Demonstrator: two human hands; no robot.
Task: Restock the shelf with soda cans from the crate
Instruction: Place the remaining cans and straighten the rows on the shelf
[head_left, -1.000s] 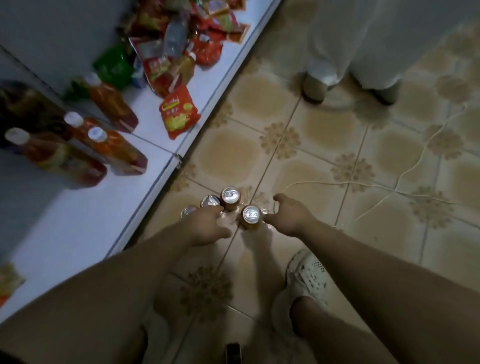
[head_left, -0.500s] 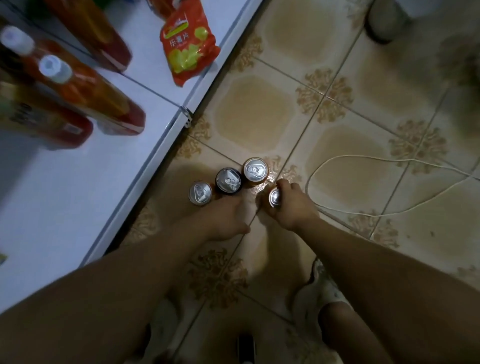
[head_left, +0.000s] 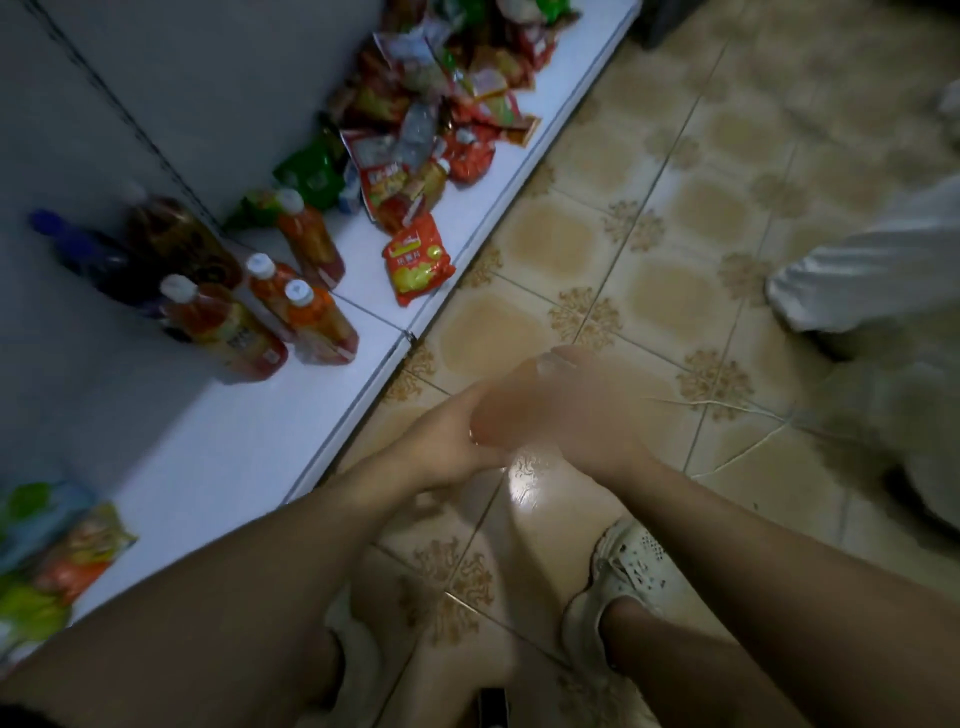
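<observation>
Left hand (head_left: 447, 441) and right hand (head_left: 563, 410) touch, blurred, grip impossible to tell, near four orange bottles (head_left: 314, 322).

Your one head-worn camera looks steeply down at the tiled floor (head_left: 571, 249), close above your forearms (head_left: 249, 597), with the white shelf (head_left: 208, 441) along the left edge.

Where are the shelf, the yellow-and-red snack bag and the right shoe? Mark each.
Shelf (head_left: 171, 436): head view, bare white board near its front edge.
Snack bag (head_left: 418, 265): head view, middle of its printed face.
Right shoe (head_left: 631, 564): head view, perforated top.
</observation>
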